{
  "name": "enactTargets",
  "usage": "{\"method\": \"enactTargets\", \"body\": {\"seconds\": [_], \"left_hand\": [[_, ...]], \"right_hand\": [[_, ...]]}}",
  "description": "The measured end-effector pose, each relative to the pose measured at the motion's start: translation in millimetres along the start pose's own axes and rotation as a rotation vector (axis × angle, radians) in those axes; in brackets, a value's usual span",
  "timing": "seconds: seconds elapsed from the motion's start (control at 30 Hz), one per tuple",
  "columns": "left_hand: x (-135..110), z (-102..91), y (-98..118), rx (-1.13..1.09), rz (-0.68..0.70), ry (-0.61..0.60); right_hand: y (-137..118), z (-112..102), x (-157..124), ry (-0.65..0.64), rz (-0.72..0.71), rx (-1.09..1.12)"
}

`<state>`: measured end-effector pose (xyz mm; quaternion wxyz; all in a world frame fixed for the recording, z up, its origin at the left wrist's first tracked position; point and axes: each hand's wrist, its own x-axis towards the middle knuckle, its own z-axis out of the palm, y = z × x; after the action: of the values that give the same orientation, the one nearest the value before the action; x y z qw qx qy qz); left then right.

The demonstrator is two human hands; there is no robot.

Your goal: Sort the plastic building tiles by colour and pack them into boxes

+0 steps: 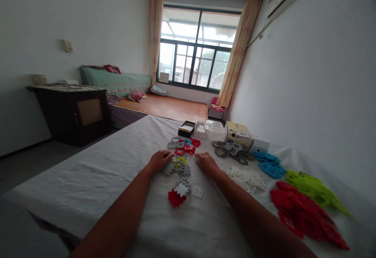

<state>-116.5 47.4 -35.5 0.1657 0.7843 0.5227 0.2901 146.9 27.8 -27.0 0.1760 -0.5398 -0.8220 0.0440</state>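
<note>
My left hand [161,160] rests on the cloth with its fingers bent together at the upper left edge of a grey and yellow-green assembly of toothed interlocking pieces [179,166]. Right of it, my right hand [207,163] has its fingers closed around a small white piece [196,157], partly hidden by them. Beyond both hands lies another joined group with grey toothed pieces [174,143] and red pieces [194,142], plus a bit of blue. Nearer to me are a white-and-grey toothed piece [182,188], a red piece [176,199] beneath it, and a white slotted piece [197,191].
Loose piles run along the right: dark grey [233,151], white [245,177], blue [269,164], yellow-green [315,191] and red [305,213]. Behind stand a black box [186,129], a clear plastic container [215,130] and a yellow carton [238,133]. A grey-white cloth [117,164] covers the surface.
</note>
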Motion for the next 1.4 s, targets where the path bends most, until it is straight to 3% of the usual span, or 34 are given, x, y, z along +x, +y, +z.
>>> {"method": "enactTargets", "body": {"seconds": [0.17, 0.27, 0.4, 0.5, 0.6, 0.83, 1.03, 1.23, 1.4], "left_hand": [[0.6, -0.9, 2.3, 0.001, -0.022, 0.0], [1.2, -0.2, 2.6, 0.0, -0.022, -0.004], [1.7, 0.6, 3.1, 0.027, -0.014, -0.004], [1.9, 0.0, 4.3, 0.038, -0.006, -0.003], [1.4, -1.7, 6.3, 0.028, -0.018, -0.002], [1.9, -5.2, 5.0, -0.006, -0.031, -0.022], [6.8, -6.3, -0.6, -0.039, -0.015, -0.026], [9.9, -7.3, -6.9, -0.043, -0.027, -0.023], [14.6, -6.8, -14.0, -0.025, -0.059, -0.041]], "right_hand": [[5.0, -10.1, -3.1, 0.025, 0.078, 0.075], [21.4, -33.9, -22.4, 0.02, 0.093, 0.1], [62.3, -77.0, -53.4, 0.037, 0.17, 0.057], [79.8, -93.1, -64.6, 0.091, 0.228, -0.012], [65.9, -80.4, -58.1, 0.125, 0.197, -0.05], [-5.6, -9.0, -10.1, -0.004, 0.006, -0.08], [-15.8, 3.3, 8.6, -0.027, 0.033, -0.154], [7.0, -27.5, -10.8, 0.033, 0.122, -0.192], [63.7, -84.4, -63.2, 0.102, 0.225, -0.182]]}}
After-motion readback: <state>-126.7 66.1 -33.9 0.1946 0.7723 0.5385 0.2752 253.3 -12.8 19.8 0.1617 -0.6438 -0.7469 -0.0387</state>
